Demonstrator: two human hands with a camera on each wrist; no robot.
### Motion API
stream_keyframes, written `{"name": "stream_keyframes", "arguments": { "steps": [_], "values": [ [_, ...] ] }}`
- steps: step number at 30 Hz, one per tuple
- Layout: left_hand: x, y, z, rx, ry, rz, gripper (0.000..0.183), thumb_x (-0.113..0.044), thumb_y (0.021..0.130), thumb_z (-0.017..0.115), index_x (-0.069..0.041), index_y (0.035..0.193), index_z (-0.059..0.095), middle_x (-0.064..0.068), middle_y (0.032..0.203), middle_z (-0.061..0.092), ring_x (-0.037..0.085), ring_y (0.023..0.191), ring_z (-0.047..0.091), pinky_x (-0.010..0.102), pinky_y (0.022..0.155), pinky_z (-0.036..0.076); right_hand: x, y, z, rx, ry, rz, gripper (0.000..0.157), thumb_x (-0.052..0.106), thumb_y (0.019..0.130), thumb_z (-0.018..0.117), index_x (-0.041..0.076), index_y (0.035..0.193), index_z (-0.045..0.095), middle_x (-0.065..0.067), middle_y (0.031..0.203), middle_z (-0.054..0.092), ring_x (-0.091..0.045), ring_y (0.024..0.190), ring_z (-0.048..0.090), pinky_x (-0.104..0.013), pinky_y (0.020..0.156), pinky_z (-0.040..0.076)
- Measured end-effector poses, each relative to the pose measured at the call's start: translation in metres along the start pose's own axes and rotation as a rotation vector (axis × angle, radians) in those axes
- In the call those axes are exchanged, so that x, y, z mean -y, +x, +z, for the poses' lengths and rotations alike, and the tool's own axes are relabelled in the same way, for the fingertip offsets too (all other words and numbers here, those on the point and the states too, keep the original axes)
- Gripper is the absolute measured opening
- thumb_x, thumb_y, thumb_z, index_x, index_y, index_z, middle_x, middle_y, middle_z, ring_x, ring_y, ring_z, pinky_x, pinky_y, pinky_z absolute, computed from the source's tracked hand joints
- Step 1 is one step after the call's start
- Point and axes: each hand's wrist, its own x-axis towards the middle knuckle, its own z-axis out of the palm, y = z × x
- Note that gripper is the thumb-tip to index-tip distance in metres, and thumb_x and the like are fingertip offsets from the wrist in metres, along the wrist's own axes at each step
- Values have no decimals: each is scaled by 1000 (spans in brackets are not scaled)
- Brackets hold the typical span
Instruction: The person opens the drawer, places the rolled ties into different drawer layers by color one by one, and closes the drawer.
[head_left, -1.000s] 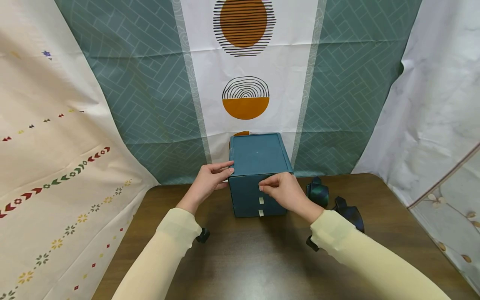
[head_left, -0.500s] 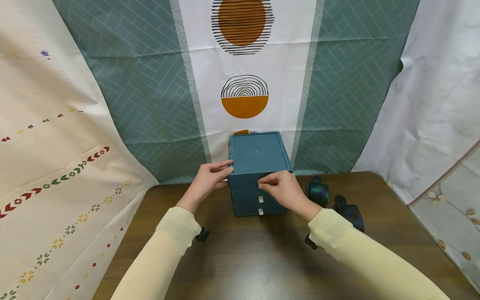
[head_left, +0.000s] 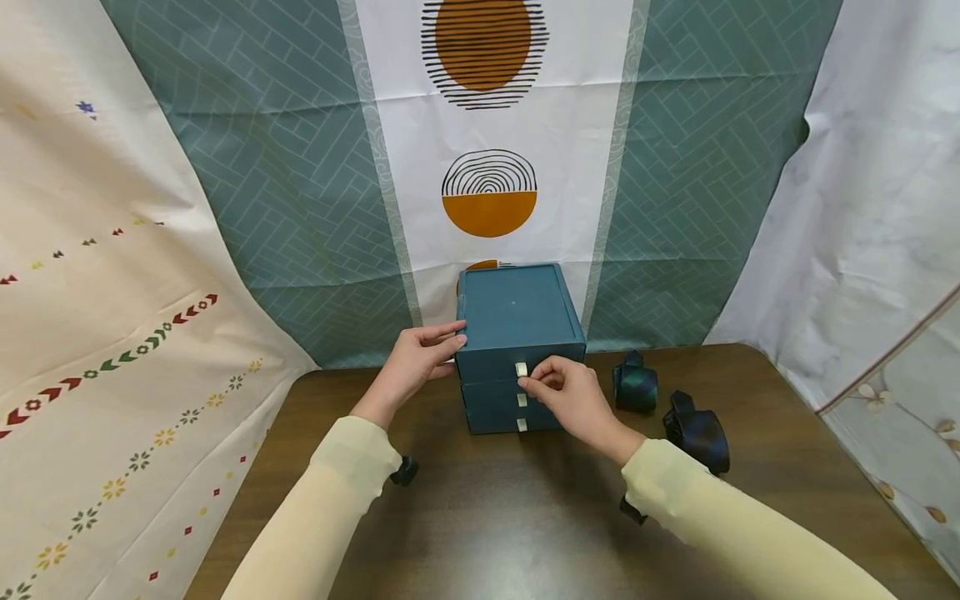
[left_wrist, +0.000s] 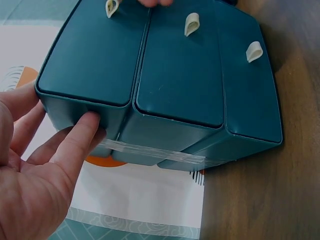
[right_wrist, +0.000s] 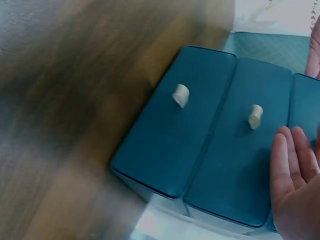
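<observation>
A teal box of three stacked drawers (head_left: 517,308) stands against the hanging cloth, each drawer front bearing a small cream pull loop. My left hand (head_left: 420,358) rests against the box's upper left corner. In the left wrist view, straight fingers (left_wrist: 82,137) touch the side of the top drawer. My right hand (head_left: 573,396) is just right of and below the top pull loop (head_left: 521,369), which shows uncovered beside the fingertips. Extended right fingers (right_wrist: 295,155) lie over the drawer fronts in the right wrist view. All drawers look pushed in.
Two rolled dark cloth pieces, like neckties, lie right of the box: a green one (head_left: 636,386) and a bluish one (head_left: 699,433). The brown wooden table (head_left: 480,517) extends toward me. Patterned cloths (head_left: 720,208) hang behind and at both sides.
My right hand has let go of the top pull loop and shifted slightly right and down. The gap under the box's lid has closed. My left hand has stayed put.
</observation>
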Motion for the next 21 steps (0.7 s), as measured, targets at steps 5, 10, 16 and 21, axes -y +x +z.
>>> {"name": "stream_keyframes", "arguments": {
  "steps": [5, 10, 16, 21],
  "values": [
    [0, 0, 0, -5, 2, 1, 42, -34, 88, 64, -28, 129, 58, -2, 135, 53, 16, 122, 53, 44, 93, 50, -7, -3, 5, 66, -6, 24, 8, 26, 86, 68, 19, 89, 70, -3, 85, 72, -22, 76, 65, -27, 60, 53],
    [3, 1, 0, -2, -9, 3, 42, -34, 88, 65, -27, 129, 58, -2, 136, 52, 16, 123, 53, 47, 95, 48, -9, -3, 8, 82, -21, 54, 13, 22, 87, 67, 16, 97, 72, 0, 90, 72, -15, 77, 67, -24, 62, 54],
    [-2, -2, 0, 2, -20, -7, 43, -32, 88, 64, -25, 130, 57, -1, 137, 51, 18, 124, 52, 45, 95, 48, -12, -3, 11, 93, -68, 55, 14, 23, 87, 68, 19, 98, 74, 5, 92, 72, -5, 75, 66, -23, 63, 54],
    [-14, -9, 2, 15, -31, -29, 44, -27, 90, 63, -20, 133, 55, 3, 138, 50, 20, 126, 51, 46, 96, 48, -15, -3, 12, 99, -79, 54, 15, 24, 86, 68, 19, 99, 74, 6, 93, 71, -5, 76, 66, -23, 62, 54]
  ]
}}
